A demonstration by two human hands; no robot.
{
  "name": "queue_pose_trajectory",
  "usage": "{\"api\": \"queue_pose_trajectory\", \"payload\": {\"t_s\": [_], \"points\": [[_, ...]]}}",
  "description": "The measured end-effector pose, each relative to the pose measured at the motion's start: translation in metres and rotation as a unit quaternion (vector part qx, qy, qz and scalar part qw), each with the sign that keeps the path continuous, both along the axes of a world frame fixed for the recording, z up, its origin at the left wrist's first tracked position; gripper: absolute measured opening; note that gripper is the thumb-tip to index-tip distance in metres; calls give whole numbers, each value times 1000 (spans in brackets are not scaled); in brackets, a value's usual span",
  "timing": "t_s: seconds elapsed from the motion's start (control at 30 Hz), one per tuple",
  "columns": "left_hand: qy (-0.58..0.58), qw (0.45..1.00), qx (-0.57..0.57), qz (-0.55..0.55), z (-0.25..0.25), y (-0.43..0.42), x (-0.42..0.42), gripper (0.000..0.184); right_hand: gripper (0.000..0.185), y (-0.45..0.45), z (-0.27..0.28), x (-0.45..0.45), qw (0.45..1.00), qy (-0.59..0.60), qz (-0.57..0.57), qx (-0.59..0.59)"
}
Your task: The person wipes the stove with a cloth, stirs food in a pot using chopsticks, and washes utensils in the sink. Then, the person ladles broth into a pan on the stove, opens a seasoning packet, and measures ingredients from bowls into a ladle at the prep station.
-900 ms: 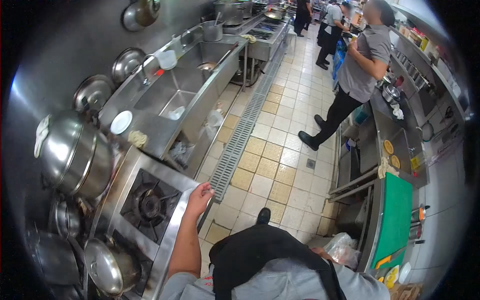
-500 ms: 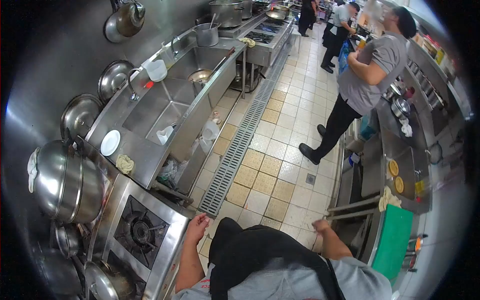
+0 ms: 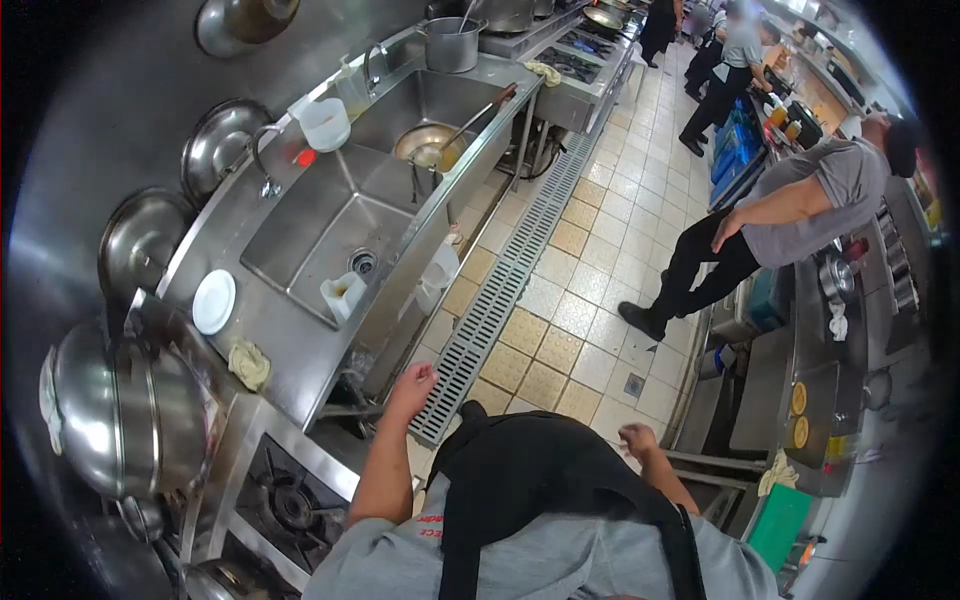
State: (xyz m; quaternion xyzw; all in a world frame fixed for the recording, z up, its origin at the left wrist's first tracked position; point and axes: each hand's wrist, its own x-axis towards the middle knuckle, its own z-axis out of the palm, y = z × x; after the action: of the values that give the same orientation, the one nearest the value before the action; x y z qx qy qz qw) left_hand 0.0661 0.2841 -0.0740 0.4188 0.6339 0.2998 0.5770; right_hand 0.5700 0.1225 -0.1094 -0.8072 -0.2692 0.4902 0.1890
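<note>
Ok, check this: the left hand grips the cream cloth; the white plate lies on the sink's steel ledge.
No: the left hand isn't gripping the cream cloth; the head view shows it on the sink's steel ledge, beside the white plate.

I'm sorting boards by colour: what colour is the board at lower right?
The board is green, seen in the head view.

The stove (image 3: 330, 468) stands at near left; the sink unit (image 3: 300, 372) lies just beyond it. A pot (image 3: 451, 47) stands on the sink unit's far end. A pan (image 3: 418, 143) lies in the far basin (image 3: 455, 105), a container (image 3: 345, 297) in the near basin (image 3: 310, 235). A plate (image 3: 214, 301) and a cloth (image 3: 248, 364) lie on the near end. A floor grate (image 3: 500, 297) runs between the sink unit and the right-hand counter (image 3: 815, 470).
</note>
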Motion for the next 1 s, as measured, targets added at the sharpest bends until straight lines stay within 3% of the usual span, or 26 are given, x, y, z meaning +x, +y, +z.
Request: {"api": "queue_pose_trajectory", "payload": {"t_s": [0.07,0.2,0.3,0.4,0.43,0.5,0.53,0.57,0.6,0.7,0.77,0.83,0.87,0.9,0.97,1.0], "points": [[40,997,52,-26,11,60,13,41,23,1,5,16,992,17,-53,-113],[13,997,76,-23,19,126,24,41,18,4,12,20,977,-18,93,-190],[66,995,66,-29,-10,147,31,41,19,17,-9,37,974,29,73,-210],[193,969,123,-98,-89,143,20,35,20,51,-26,56,974,72,29,-214],[186,979,4,-85,-82,137,24,42,20,68,-32,65,972,84,19,-216],[253,959,-98,-82,-82,120,27,44,21,106,-49,86,968,110,11,-227],[156,980,-125,-4,-117,103,16,45,21,130,-57,97,967,113,13,-227],[176,972,-154,-8,-151,91,4,40,22,158,-60,111,969,103,22,-224],[192,965,-160,-77,-131,90,13,35,20,193,-43,113,980,40,21,-192],[164,960,-219,-53,-139,64,20,30,20,278,-40,154,981,-76,154,-89],[106,965,-241,-22,-167,66,21,27,30,321,-28,158,998,-53,44,1],[36,968,-250,7,-176,91,35,24,28,358,-25,157,999,-24,21,38],[74,970,-229,-7,-178,101,36,26,27,372,-22,158,998,5,2,69],[131,971,-200,-20,-151,125,55,28,27,381,-22,161,998,5,1,69],[175,973,-149,-10,-44,186,119,34,27,389,-31,160,997,-8,46,67],[173,979,-104,-32,-83,208,109,35,27,389,-45,162,995,-15,68,65]]}}
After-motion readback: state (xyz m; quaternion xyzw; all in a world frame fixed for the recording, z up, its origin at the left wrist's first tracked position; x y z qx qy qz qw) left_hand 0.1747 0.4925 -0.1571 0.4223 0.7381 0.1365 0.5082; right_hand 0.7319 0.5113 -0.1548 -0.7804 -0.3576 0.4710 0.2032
